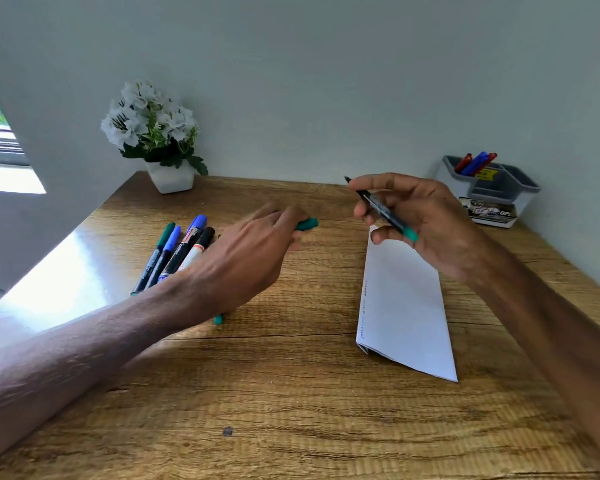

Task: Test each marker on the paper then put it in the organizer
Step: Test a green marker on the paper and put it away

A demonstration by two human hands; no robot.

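My right hand (pixel 413 220) grips an uncapped black marker (pixel 378 206) with a green end, tip pointing up and left, above the top of the folded white paper (pixel 406 306). My left hand (pixel 243 261) pinches the green cap (pixel 307 224) at its fingertips over the table's middle. Several capped markers (pixel 174 254), green, blue and black, lie on the wooden table (pixel 291 393) partly under my left wrist. A green marker end (pixel 218 319) pokes out below that wrist. The grey-and-white organizer (pixel 492 192) stands at the back right with red and blue markers (pixel 475 163) in it.
A white pot of white flowers (pixel 160 140) stands at the table's back left against the wall. The paper carries faint scribbles along its left edge. A bright window opening lies far left.
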